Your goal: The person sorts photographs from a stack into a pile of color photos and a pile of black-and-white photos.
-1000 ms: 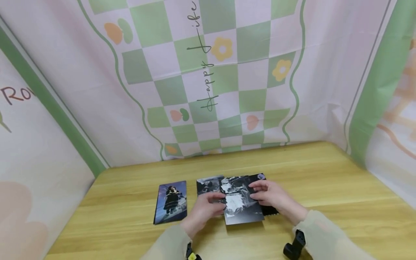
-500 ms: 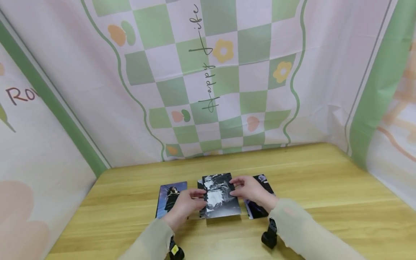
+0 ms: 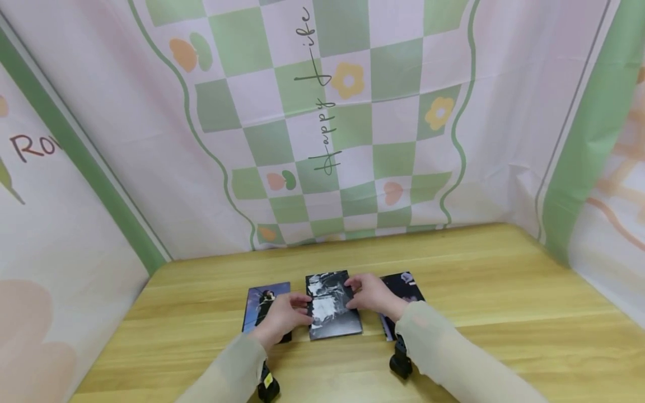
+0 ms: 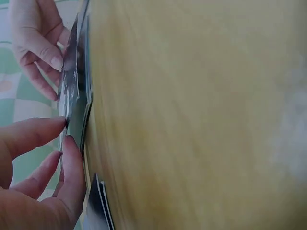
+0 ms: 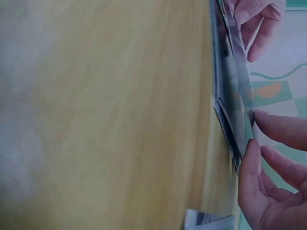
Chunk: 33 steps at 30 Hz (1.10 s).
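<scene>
A black-and-white photo card (image 3: 330, 316) is held by its two side edges over the middle pile. My left hand (image 3: 283, 318) pinches the left edge between thumb and fingers. On the opposite edge my right hand (image 3: 374, 294) does the same. In the left wrist view, the left hand's fingertips (image 4: 71, 143) meet at the card's rim, and a thin gap separates the held card from the cards beneath. The right wrist view has the right hand (image 5: 273, 187) at its edge of the card. From the head, the held card hides most of the pile.
To the left lies a purple-blue photo card (image 3: 254, 305), partly covered by the left hand. A dark photo card (image 3: 403, 286) lies to the right, partly behind the right wrist. The wooden table (image 3: 201, 358) meets a green-and-white checked curtain (image 3: 353, 218) at the back.
Both hands have carried the black-and-white photo card leftward, from between the middle and right piles to over the middle pile, and lowered it. The right-hand dark card is more exposed.
</scene>
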Available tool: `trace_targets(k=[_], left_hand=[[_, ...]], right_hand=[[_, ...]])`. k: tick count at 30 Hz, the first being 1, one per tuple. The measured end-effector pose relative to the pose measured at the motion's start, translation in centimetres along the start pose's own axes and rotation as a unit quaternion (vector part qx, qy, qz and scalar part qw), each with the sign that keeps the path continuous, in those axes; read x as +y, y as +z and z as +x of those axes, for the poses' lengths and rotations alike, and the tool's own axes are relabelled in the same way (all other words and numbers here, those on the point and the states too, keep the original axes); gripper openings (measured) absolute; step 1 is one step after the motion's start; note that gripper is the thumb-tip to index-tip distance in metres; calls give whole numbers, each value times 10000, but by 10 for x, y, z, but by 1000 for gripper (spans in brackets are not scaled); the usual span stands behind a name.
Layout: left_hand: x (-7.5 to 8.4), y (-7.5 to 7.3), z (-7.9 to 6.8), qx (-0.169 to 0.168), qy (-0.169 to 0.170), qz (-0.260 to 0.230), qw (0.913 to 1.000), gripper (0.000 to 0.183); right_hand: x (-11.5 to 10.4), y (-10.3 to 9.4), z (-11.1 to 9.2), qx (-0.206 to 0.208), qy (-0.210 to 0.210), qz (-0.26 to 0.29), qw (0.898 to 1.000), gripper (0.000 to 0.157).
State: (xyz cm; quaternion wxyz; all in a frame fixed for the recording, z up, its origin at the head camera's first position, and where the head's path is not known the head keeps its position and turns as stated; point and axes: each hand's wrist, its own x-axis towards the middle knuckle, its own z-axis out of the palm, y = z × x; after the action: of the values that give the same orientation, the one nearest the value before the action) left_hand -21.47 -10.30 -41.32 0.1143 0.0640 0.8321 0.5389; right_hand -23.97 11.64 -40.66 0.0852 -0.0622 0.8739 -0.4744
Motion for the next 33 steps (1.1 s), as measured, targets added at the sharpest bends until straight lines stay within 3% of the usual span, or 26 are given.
trace_targets(k=[5, 14, 22, 29, 33], left_hand=[[1, 2, 3, 97, -89, 228, 9997, 43], [5, 3, 6, 111, -160, 644, 9977, 41], [6, 5, 6, 110, -184, 834, 9963, 39], [10, 6, 2, 180, -274, 911, 9953, 40], [13, 4, 1, 231, -149, 882, 9957, 40]], right_hand=[[-1, 2, 4, 141, -301, -780, 9964, 45], [-5, 4, 2, 311, -447, -1331, 9896, 43], [-6, 4, 1, 202, -328, -1308, 9907, 43], [-7, -3, -4, 18, -22, -782, 9969, 46], [-10, -11, -7, 40, 9, -556, 9984, 45]])
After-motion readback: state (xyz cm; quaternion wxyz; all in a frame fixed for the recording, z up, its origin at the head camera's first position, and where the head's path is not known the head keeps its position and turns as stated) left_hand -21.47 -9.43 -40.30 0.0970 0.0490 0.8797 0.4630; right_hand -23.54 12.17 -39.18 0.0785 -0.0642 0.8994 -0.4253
